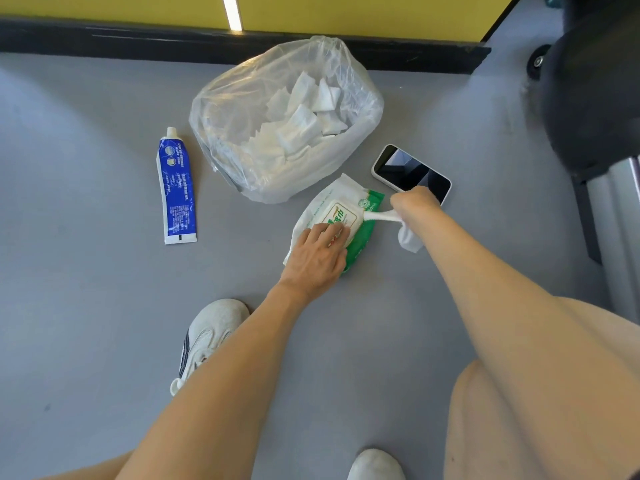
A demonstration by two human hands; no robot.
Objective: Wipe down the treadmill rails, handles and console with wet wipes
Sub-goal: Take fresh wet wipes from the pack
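Note:
A green and white pack of wet wipes (346, 209) lies on the grey floor in the middle of the view. My left hand (317, 258) presses flat on the pack's near end, fingers straight. My right hand (414, 206) grips a white wet wipe (403, 230) that stretches out of the pack's opening toward the right and hangs below the fist. The treadmill (595, 109) shows only as a dark base and a silver rail at the right edge.
A clear plastic bag (242, 109) holding several used white wipes stands behind the pack. A blue and white tube (176, 188) lies to the left. A phone (410, 173) lies just behind my right hand. My shoes (207, 337) are below.

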